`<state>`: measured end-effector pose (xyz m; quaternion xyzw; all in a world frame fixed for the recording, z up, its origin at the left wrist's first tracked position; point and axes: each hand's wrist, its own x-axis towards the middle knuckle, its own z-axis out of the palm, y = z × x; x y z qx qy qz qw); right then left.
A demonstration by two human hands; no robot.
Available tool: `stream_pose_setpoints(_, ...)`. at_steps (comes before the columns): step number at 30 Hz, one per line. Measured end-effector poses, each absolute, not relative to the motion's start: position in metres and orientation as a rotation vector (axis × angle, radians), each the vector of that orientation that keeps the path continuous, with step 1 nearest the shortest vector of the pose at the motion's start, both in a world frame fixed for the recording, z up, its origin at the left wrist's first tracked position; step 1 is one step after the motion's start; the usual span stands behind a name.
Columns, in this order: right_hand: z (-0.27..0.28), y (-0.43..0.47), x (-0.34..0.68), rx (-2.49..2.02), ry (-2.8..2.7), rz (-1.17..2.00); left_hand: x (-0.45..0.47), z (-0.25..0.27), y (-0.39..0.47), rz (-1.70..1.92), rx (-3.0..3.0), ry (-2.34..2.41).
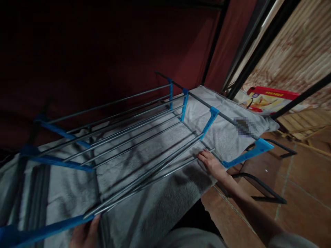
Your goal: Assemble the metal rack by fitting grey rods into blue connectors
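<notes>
A rack of grey metal rods [121,146] with blue plastic brackets [209,122] lies on a grey cloth [160,203]. At the near side, several rods run slantwise and cross one another. My right hand [212,165] has its fingers closed around a metal rod [181,166] near its right end, beside the near right bracket [249,155]. Low at the left, my left hand [85,234] is partly cut off by the frame edge. Its fingers close at the rods' left ends, against the long blue bracket [54,227]; part of this grip is hidden.
Behind the rack stands a dark red panel [116,48]. A red and yellow box [274,98] sits at the back right, near wooden slats [305,125]. Black metal tube legs [269,199] stand over the tiled floor [305,182] at right.
</notes>
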<state>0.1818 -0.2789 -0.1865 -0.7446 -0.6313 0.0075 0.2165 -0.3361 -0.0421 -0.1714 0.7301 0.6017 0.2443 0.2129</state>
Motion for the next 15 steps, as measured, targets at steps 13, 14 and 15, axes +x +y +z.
stream_pose_setpoints(13,-0.235,-0.315,0.179,-1.909,-1.649,0.256,-0.344,-0.168,-0.046,0.693,1.627,1.546)
stream_pose_setpoints(14,-0.236,-0.313,0.178,-1.919,-1.654,0.278,-0.342,-0.167,-0.047,0.704,1.604,1.543)
stream_pose_setpoints(15,-0.236,-0.310,0.175,-1.923,-1.662,0.300,-0.341,-0.167,-0.048,0.715,1.584,1.540)
